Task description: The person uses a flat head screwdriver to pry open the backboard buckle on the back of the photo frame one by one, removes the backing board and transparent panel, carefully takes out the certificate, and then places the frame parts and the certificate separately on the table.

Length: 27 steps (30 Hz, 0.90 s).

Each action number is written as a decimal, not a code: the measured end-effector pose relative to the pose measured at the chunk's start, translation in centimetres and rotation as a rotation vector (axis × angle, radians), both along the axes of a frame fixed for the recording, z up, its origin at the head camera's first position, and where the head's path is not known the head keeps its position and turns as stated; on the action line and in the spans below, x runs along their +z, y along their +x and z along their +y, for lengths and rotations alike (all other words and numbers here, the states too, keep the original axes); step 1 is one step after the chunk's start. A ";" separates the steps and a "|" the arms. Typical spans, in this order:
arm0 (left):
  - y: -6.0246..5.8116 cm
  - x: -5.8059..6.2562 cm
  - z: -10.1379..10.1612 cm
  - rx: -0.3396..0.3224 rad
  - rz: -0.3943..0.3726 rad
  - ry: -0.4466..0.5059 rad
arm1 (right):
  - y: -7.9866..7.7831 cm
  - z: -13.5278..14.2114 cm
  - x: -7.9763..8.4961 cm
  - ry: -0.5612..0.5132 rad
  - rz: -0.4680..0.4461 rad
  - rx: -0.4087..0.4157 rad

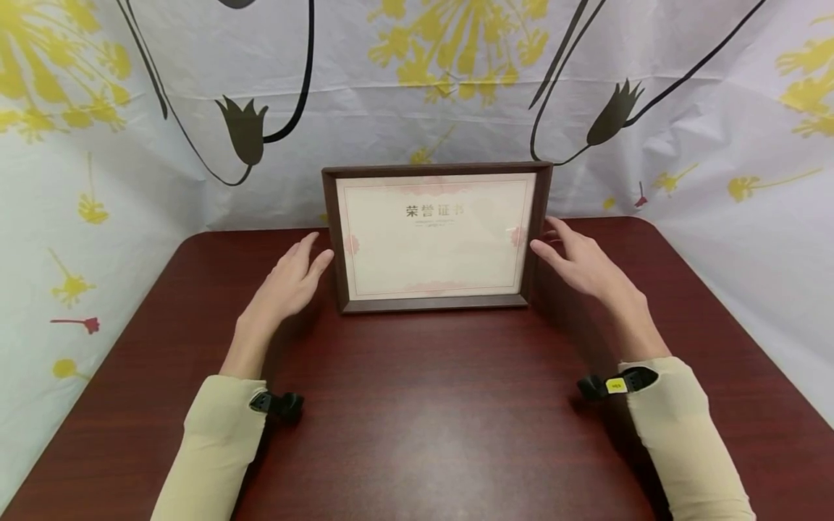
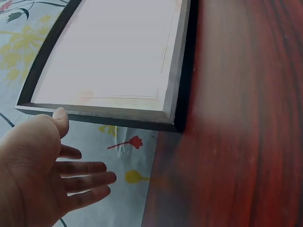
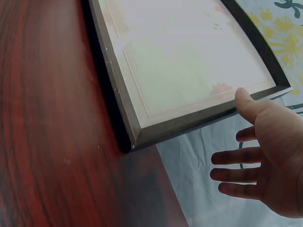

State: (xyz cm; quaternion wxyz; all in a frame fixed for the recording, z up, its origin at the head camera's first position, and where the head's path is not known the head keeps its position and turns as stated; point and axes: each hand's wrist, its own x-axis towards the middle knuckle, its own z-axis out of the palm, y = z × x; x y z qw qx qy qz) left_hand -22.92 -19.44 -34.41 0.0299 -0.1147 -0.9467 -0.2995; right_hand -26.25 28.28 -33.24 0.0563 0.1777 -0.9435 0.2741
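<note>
A dark wooden picture frame [image 1: 433,304] with a cream certificate [image 1: 436,253] inside stands upright toward the back of the table, its golden Chinese lettering near the top. My left hand [image 1: 287,282] is beside its left edge, thumb tip right at the side and the other fingers spread loosely. In the left wrist view, that thumb [image 2: 60,120] overlaps the frame's rim. On the opposite side, my right hand [image 1: 586,264] has its thumb tip at the right edge. The right wrist view shows this thumb [image 3: 244,99] at the rim, with the remaining fingers extended behind it.
The reddish-brown table [image 1: 417,420] has rounded back corners. Behind it and along both sides hangs a white cloth [image 1: 404,130] printed with yellow and dark flowers. Each sleeve carries a black strapped device, one at the left wrist [image 1: 280,407] and one at the right [image 1: 615,384].
</note>
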 end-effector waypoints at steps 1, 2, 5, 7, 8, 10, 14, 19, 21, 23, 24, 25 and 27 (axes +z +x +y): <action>-0.2 0.0 0.2 -0.004 0.012 0.009 | 0.0 -0.1 0.0 0.000 -0.002 -0.003; -0.3 0.0 0.3 -0.007 0.025 0.020 | -0.1 -0.3 0.1 -0.001 -0.005 -0.004; -0.8 0.1 0.8 -0.012 0.056 0.051 | -0.1 -0.7 0.3 0.002 -0.022 -0.005; -0.9 0.3 1.1 -0.014 0.069 0.060 | -0.1 -1.0 0.3 0.011 -0.036 -0.006; -1.0 0.3 1.3 -0.016 0.071 0.062 | -0.1 -1.1 0.3 0.011 -0.041 -0.003; -0.9 0.4 1.5 -0.025 0.072 0.065 | -0.1 -1.3 0.2 0.014 -0.041 -0.001; -0.8 0.6 1.8 -0.052 0.072 0.100 | 0.0 -1.5 0.2 -0.012 -0.019 0.000; -0.7 0.6 2.1 -0.055 0.068 0.164 | 0.0 -1.7 0.3 -0.063 -0.031 -0.013; -0.7 0.6 2.1 -0.049 0.055 0.184 | 0.1 -1.7 0.2 -0.083 -0.047 -0.015; -0.7 0.6 2.2 -0.045 0.040 0.203 | 0.1 -1.6 0.1 -0.101 -0.060 -0.011; -0.7 0.6 2.3 -0.046 0.033 0.216 | 0.1 -1.5 0.1 -0.105 -0.063 -0.008; -0.7 0.6 2.3 -0.048 0.025 0.227 | 0.1 -1.5 0.1 -0.111 -0.066 -0.002; -0.7 0.6 2.3 -0.049 0.011 0.242 | 0.0 -1.5 0.1 -0.120 -0.071 0.010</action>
